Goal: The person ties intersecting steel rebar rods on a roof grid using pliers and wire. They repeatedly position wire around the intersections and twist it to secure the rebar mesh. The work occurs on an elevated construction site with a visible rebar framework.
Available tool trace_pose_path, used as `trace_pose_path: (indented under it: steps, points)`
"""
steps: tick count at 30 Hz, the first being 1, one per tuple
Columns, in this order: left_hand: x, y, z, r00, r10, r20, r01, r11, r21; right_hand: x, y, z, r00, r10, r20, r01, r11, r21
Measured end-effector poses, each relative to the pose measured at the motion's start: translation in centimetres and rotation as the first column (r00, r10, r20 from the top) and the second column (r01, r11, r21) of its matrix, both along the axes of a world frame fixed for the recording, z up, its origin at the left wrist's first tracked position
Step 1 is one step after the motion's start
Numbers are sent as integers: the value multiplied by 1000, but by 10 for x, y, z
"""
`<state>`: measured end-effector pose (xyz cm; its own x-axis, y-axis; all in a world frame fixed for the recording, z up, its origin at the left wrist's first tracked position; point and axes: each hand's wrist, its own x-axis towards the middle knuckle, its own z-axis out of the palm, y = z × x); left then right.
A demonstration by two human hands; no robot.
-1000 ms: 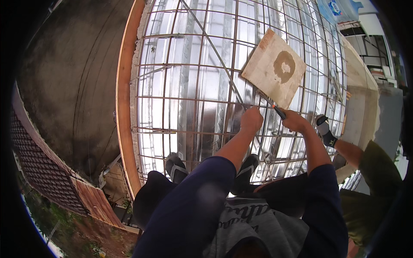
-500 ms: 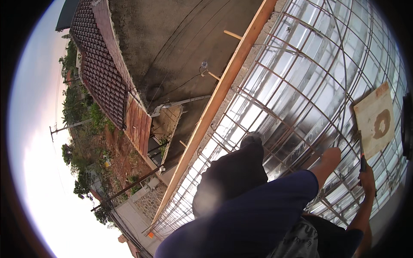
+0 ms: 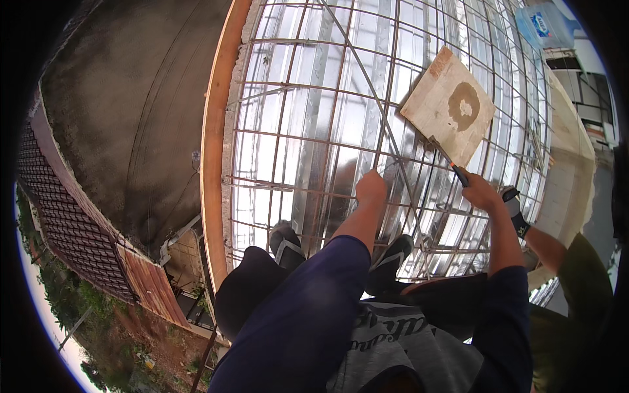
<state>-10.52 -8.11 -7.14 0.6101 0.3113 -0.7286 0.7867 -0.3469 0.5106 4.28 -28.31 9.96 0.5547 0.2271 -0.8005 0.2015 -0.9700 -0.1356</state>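
My left hand (image 3: 372,188) is closed, held low at the steel rebar mesh (image 3: 313,136). Its fingers are turned away, so what they hold, if anything, is hidden. Out ahead, my right hand (image 3: 481,192) grips a hand tool (image 3: 458,173) with a black and orange handle, a thin grey shaft and a small metal head; its exact kind is unclear. The tool's head meets the lower edge of a square plywood board (image 3: 426,105) in this view. That board lies on the mesh, tilted like a diamond, with a dark ring-shaped stain.
Shiny ribbed metal decking (image 3: 341,160) lies under the mesh, with my shoes (image 3: 286,245) on it. A wooden edge board (image 3: 214,137) borders the left, beside a drop to lower roofs. At right are another person's gloved hand (image 3: 517,219) and a blue water jug (image 3: 544,27).
My view has swung to the right, bringing the other person and the water jug into sight. My right hand still holds the tool near the board; my left hand stays closed.
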Motion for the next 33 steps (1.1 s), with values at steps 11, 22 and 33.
trace_pose_path:
  steps: [11,22,33]
  points:
    - [94,-18,86,797,407,445,-237,890,-390,1,42,25,994,-84,-73,81,996,-31]
    - [89,117,90,597,802,2,-505,378,-776,-69,104,-56,977,173,124,-201,941,272]
    - [85,78,127,772,631,-74,-237,179,-955,4,170,-12,709,-545,-448,626,192,756]
